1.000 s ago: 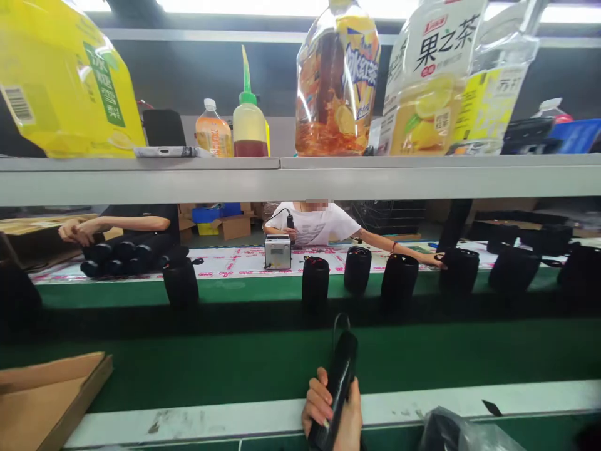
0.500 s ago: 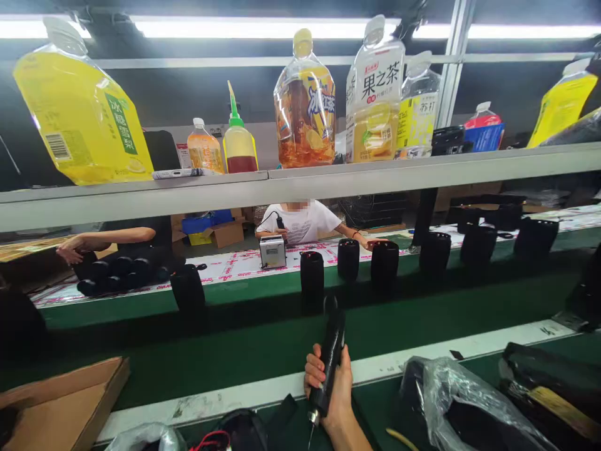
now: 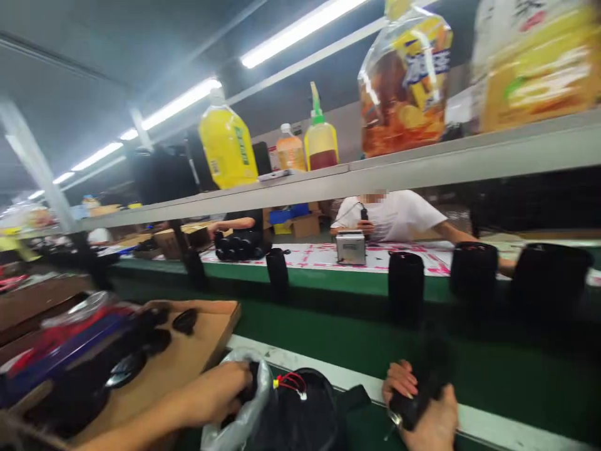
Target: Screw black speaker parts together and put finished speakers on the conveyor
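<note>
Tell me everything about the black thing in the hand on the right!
The black tool is a dark, stick-shaped thing, blurred here, so its details are hard to make out. It tilts up and away toward the green belt. A small shiny metal tip pokes out at its lower end. The right hand wraps around its lower part, fingers curled over it.

Large drink bottles (image 3: 404,88) stand on a grey shelf (image 3: 328,181). Black cylinders (image 3: 406,288) line the green belt (image 3: 328,326). Across it a person in a white shirt (image 3: 394,216) sits behind a small metal box (image 3: 350,248)
</note>
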Available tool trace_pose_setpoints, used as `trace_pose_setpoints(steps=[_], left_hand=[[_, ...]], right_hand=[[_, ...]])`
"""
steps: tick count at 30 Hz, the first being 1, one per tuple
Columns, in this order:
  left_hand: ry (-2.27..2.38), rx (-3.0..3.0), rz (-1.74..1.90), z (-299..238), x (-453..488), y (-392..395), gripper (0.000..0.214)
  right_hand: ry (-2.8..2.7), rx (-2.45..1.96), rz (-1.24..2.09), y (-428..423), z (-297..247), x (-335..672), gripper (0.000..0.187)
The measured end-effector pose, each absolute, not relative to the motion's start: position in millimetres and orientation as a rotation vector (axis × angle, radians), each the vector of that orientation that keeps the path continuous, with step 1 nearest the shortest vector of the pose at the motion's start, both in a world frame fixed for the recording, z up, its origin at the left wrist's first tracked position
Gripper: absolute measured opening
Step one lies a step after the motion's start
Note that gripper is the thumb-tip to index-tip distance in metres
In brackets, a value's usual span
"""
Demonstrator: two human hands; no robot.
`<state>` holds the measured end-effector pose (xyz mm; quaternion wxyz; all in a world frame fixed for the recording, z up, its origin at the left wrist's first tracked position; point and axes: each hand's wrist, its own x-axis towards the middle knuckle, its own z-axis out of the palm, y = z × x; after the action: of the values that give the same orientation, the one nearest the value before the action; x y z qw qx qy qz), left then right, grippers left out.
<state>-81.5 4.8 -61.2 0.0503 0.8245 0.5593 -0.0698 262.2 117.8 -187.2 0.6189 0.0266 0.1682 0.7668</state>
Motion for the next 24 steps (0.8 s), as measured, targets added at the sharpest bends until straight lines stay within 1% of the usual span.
trace_pose_setpoints(steps=[2,3,6,7,9,13,16,20,24], left_hand=[[1.689,2.489,-0.288,-59,-81,9,0.017],[1.692,2.487,-0.31,-58,-80,10,0.018],[1.737,2.518,-0.359,-61,-75,8,0.019],[1.758,2.538,-0.38,-62,-73,6,0.019],[1.795,2.577,-0.437,-65,-71,2,0.02],[1.8,2.644,-0.545,-69,-75,1,0.022],[1.809,2.695,-0.571,-73,-77,1,0.022],[2.074,2.69,-0.477,-83,-65,-9,0.022],[2.448,2.575,-0.214,-81,-50,-22,0.019]], right_hand=[[0.395,0.042,1.78,119,-183,264,0.025],[0.394,0.033,1.787,120,-182,266,0.023],[0.391,0.014,1.784,123,-182,272,0.034],[0.393,0.009,1.775,124,-182,274,0.035],[0.408,0.01,1.757,125,-181,276,0.032],[0.447,0.008,1.762,125,-178,277,0.02],[0.448,0.009,1.751,127,-179,277,0.019],[0.427,0.006,1.727,128,-183,282,0.021],[0.321,-0.06,1.735,125,-185,280,0.021]])
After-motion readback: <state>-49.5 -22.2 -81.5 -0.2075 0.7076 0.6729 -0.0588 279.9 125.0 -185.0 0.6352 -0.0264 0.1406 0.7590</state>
